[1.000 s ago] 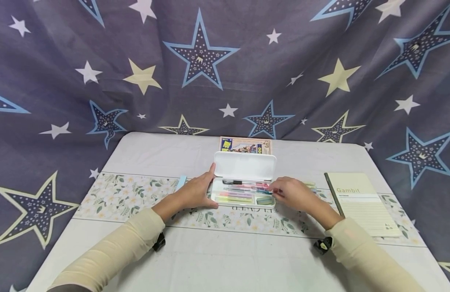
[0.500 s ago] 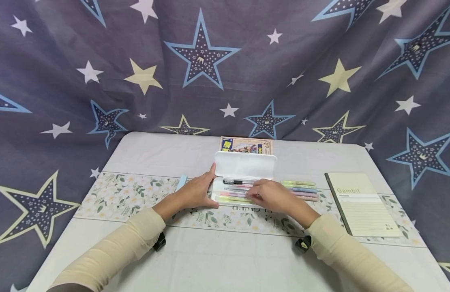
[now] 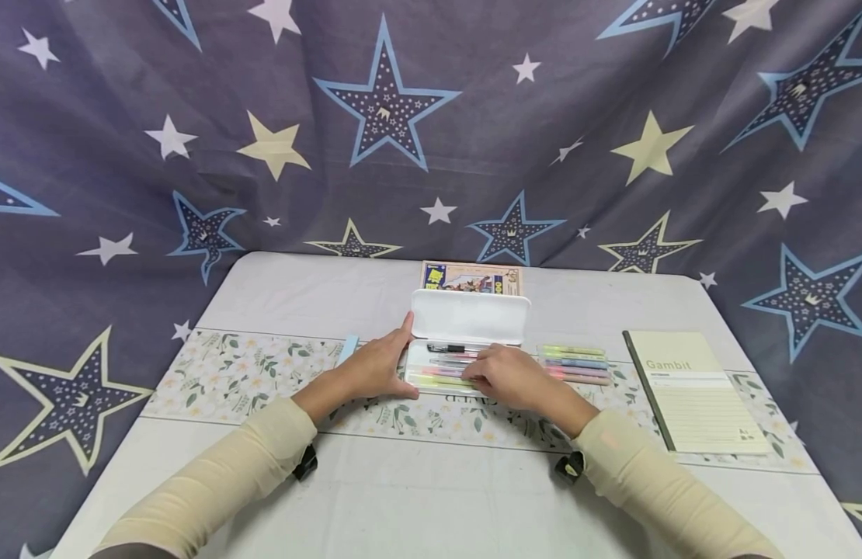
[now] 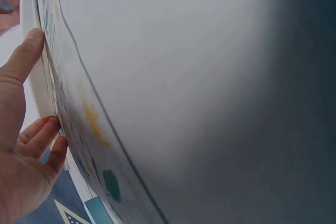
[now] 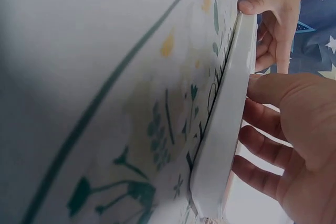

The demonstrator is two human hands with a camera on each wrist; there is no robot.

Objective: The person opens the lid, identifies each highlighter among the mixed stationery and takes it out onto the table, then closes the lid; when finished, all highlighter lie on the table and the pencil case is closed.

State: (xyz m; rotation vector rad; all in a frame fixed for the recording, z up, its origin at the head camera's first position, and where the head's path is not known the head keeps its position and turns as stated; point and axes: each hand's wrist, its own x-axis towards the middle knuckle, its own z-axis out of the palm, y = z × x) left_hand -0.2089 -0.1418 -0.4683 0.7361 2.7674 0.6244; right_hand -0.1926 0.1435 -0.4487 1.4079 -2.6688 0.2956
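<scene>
A white pencil case (image 3: 470, 317) stands with its lid raised in the middle of the table. Inside lie a black-capped gel pen (image 3: 446, 348), other slim pens, and pink and yellow highlighters (image 3: 438, 376). My left hand (image 3: 375, 369) grips the case's left end, thumb (image 4: 29, 53) at the front edge and fingers farther back. Over the right half of the case reaches my right hand (image 3: 511, 376), its bent fingers (image 5: 262, 148) past the front wall (image 5: 223, 129). Its fingertips are among the highlighters; I cannot tell whether they pinch one.
Right of the case, several pastel highlighters (image 3: 576, 363) lie side by side. A cream notebook (image 3: 703, 388) with a dark spine is farther right. Behind the lid is a colourful printed item (image 3: 473, 278). A light blue strip (image 3: 348, 348) lies beyond the left hand.
My right hand has moved left from the case's right end to its middle, over the highlighters, uncovering the row on the table. My left hand has stayed put.
</scene>
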